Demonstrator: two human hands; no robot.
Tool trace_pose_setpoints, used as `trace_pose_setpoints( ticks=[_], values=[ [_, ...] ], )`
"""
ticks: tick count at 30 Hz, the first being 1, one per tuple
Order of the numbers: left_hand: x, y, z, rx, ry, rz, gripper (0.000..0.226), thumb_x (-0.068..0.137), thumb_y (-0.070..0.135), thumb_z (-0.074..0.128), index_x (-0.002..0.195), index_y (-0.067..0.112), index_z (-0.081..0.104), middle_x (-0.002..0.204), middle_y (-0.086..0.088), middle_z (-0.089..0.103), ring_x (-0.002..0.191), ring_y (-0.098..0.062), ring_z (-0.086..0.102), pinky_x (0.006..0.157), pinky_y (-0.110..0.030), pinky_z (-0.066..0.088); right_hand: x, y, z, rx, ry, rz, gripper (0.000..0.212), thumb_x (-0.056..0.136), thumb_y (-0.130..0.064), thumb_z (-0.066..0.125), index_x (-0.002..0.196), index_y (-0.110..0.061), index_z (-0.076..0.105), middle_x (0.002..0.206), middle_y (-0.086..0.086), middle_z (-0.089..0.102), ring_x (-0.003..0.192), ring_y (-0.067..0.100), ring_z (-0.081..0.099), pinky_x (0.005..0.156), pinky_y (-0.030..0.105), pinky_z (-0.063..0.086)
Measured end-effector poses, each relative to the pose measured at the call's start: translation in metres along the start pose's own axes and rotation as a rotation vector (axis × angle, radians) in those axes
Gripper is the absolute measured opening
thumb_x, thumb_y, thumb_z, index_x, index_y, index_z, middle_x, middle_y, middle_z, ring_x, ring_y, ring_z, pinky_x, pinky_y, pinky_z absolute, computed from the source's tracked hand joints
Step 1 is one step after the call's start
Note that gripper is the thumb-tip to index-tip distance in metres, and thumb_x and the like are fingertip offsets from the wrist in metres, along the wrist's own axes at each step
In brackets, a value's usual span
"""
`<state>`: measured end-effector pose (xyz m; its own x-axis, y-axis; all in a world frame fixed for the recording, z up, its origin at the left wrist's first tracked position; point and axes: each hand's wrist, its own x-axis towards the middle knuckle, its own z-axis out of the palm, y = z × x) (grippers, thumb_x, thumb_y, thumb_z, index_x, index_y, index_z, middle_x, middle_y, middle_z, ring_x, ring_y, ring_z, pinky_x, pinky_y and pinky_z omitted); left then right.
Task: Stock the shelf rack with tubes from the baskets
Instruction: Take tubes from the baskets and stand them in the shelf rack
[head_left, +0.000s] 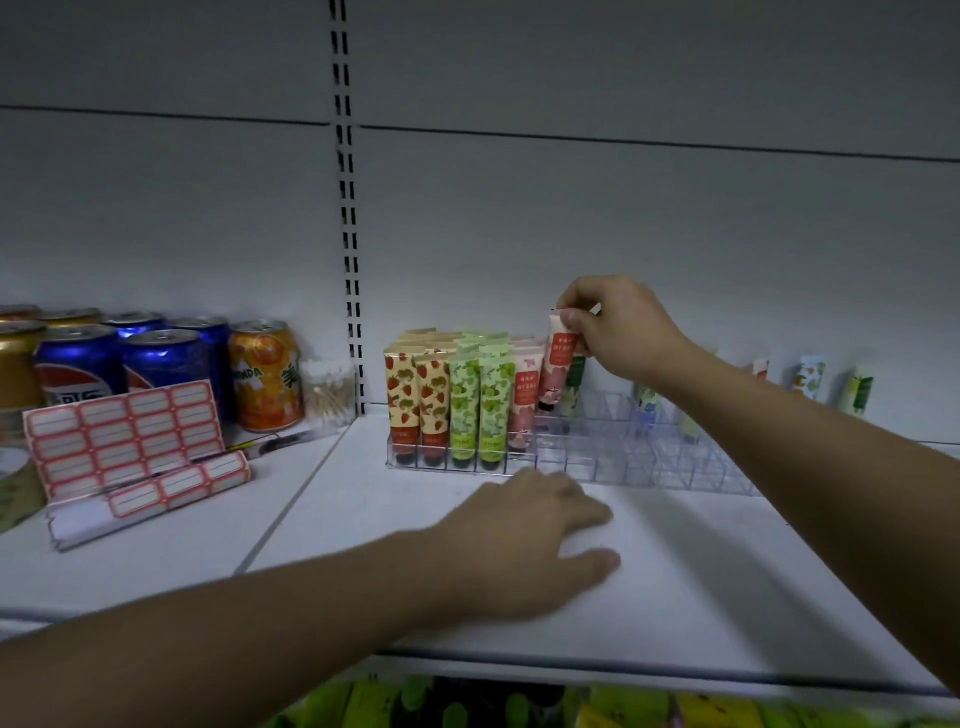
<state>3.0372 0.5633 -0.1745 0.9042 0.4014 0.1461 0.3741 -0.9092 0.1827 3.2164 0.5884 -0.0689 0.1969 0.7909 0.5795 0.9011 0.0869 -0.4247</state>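
Tube (558, 358) pinched by right hand (618, 327) above rack (613, 457) on white shelf (701, 571)

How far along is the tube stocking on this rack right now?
Roughly a third done. The rack's left end already holds strawberry tubes, green tubes and a pink column. In hand: the right hand lowers another pink tube into the next slot, while the left hand rests on the shelf. Left: most clear slots to the right stand empty.
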Motion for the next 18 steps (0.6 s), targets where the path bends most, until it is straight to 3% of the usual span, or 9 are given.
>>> trace_pose_setpoints(
  ticks=[3,6,10,14,18],
  values=[
    [-0.008,-0.003,0.015,-0.052,0.040,-0.028,0.055,0.096,0.058,0.033,0.146,0.035,0.034,0.150,0.011,0.033,0.136,-0.010,0.024,0.112,-0.034,0.016,0.005,0.001,0.007,-0.041,-0.005,-0.017,0.014,0.096,-0.014,0.055,0.089,-0.018,0.067,0.087,-0.001,0.063,0.073,0.013,0.057,0.071,0.029,0.047],
    [-0.006,-0.001,0.017,-0.037,0.061,-0.041,0.055,0.095,0.057,0.033,0.146,0.035,0.033,0.151,0.010,0.030,0.137,-0.010,0.022,0.116,-0.037,0.013,0.003,0.004,0.013,-0.082,-0.042,-0.021,0.014,0.096,-0.013,0.055,0.092,-0.016,0.069,0.092,0.002,0.066,0.078,0.015,0.056,0.071,0.025,0.040],
    [-0.005,-0.001,0.019,-0.026,0.048,-0.046,0.056,0.095,0.058,0.032,0.146,0.037,0.033,0.151,0.011,0.030,0.138,-0.011,0.022,0.117,-0.042,0.014,-0.006,0.010,0.024,-0.166,-0.121,-0.013,0.018,0.097,-0.012,0.052,0.104,-0.011,0.068,0.105,0.009,0.066,0.088,0.021,0.057,0.074,0.027,0.041],
    [-0.006,-0.001,0.018,-0.049,0.106,-0.055,0.053,0.093,0.058,0.036,0.142,0.036,0.040,0.144,0.013,0.039,0.131,-0.010,0.031,0.113,-0.036,0.021,-0.007,0.009,0.023,-0.153,-0.140,0.011,0.019,0.099,-0.013,0.049,0.107,-0.012,0.066,0.109,0.009,0.064,0.087,0.020,0.056,0.074,0.028,0.042],
    [-0.007,0.001,0.016,-0.081,0.140,-0.069,0.050,0.094,0.054,0.041,0.139,0.034,0.047,0.142,0.014,0.044,0.128,-0.009,0.036,0.110,-0.031,0.024,-0.014,0.004,0.016,-0.271,-0.165,-0.034,0.028,0.100,-0.019,0.048,0.127,-0.018,0.053,0.119,0.009,0.055,0.099,0.023,0.055,0.080,0.031,0.044]
  ],
)
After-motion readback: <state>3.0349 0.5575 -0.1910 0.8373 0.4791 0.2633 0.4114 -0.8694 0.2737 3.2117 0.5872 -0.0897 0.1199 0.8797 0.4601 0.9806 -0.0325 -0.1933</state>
